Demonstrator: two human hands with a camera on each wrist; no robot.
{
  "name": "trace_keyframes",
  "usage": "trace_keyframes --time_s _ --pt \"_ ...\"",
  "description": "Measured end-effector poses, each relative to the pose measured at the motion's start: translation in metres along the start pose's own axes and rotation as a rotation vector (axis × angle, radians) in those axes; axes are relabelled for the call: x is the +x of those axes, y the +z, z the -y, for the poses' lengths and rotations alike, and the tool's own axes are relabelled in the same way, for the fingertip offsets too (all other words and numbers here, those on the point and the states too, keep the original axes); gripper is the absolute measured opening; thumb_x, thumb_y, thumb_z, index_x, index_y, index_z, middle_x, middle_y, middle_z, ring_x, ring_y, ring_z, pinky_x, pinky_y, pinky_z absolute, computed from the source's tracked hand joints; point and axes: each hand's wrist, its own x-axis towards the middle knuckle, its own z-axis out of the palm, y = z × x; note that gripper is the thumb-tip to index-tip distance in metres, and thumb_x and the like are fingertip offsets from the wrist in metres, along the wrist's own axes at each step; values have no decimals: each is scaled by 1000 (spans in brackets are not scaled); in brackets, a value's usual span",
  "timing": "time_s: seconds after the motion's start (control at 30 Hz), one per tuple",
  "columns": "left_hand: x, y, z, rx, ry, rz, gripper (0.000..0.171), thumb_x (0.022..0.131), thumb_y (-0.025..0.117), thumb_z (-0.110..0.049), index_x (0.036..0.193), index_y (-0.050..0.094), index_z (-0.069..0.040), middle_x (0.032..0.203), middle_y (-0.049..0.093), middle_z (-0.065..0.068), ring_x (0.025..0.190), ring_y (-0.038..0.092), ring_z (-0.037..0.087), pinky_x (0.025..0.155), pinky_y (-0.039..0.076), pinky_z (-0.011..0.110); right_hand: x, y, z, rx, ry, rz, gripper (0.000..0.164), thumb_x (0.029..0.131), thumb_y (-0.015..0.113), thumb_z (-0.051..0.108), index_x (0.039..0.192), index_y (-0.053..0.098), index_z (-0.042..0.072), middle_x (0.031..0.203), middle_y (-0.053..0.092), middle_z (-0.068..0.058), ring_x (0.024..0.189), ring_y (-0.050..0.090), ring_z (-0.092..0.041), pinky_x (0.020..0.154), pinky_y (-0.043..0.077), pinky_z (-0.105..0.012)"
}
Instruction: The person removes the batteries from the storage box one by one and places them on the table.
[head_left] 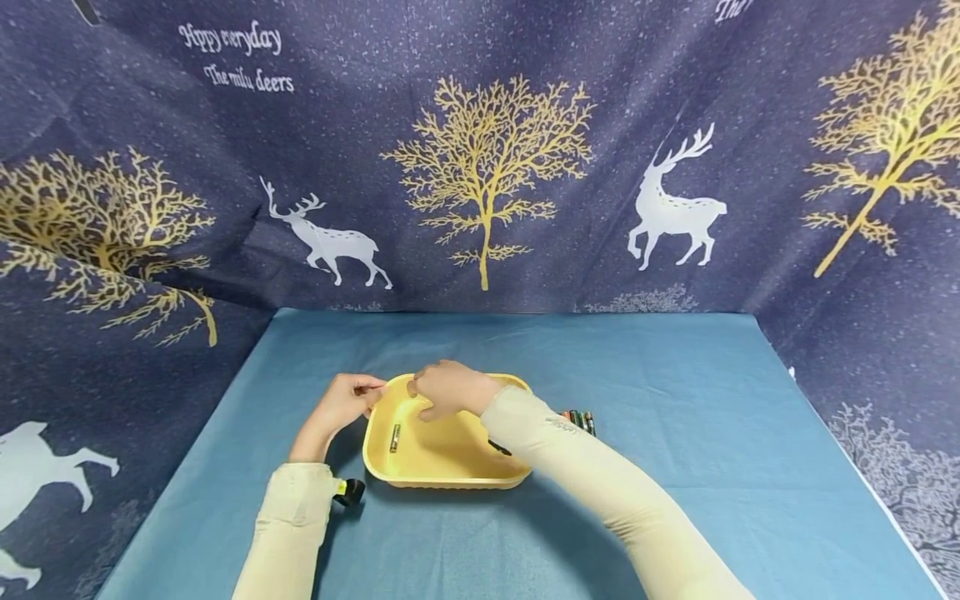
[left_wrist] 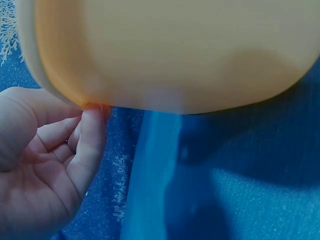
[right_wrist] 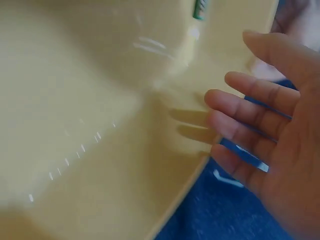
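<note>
A yellow rectangular plastic basin (head_left: 450, 457) with rounded corners sits in the middle of the table. My left hand (head_left: 347, 408) pinches its far left corner at the rim; the left wrist view has thumb and fingertip meeting on the edge of the basin (left_wrist: 180, 65). Over the far side of the basin is my right hand (head_left: 453, 390), its fingers (right_wrist: 240, 107) spread and relaxed at the rim, holding nothing. One battery (head_left: 394, 438) lies inside near the left wall; its green end (right_wrist: 200, 9) shows at the top of the right wrist view.
Several batteries (head_left: 581, 421) lie side by side on the blue tablecloth (head_left: 675, 392) right of the basin, partly behind my right sleeve (head_left: 600, 483). A dark patterned cloth (head_left: 525, 208) with trees and deer hangs behind the table.
</note>
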Motion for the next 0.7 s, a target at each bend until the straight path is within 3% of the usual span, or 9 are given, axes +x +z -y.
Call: trace_keyframes --time_s 0.3,0.57,0.7 --pt "0 0 1 -15 7 13 23 96 58 -6 111 67 9 82 67 12 60 60 19 63 56 45 23 24 14 85 -30 35 41 90 66 42 121 64 16 110 66 4 96 61 -11 89 48 -25" --pt "0 0 2 -29 17 11 23 95 58 -5 110 67 10 83 68 13 59 60 19 61 56 45 32 34 20 50 -17 46 44 85 67 54 115 65 21 100 66 9 87 61 -9 81 49 -24" --pt "0 0 1 -32 26 2 21 94 59 -4 108 69 9 82 68 14 58 60 19 61 56 46 37 37 24 4 -19 20 41 82 66 60 102 67 23 91 64 11 82 59 -7 77 48 -24"
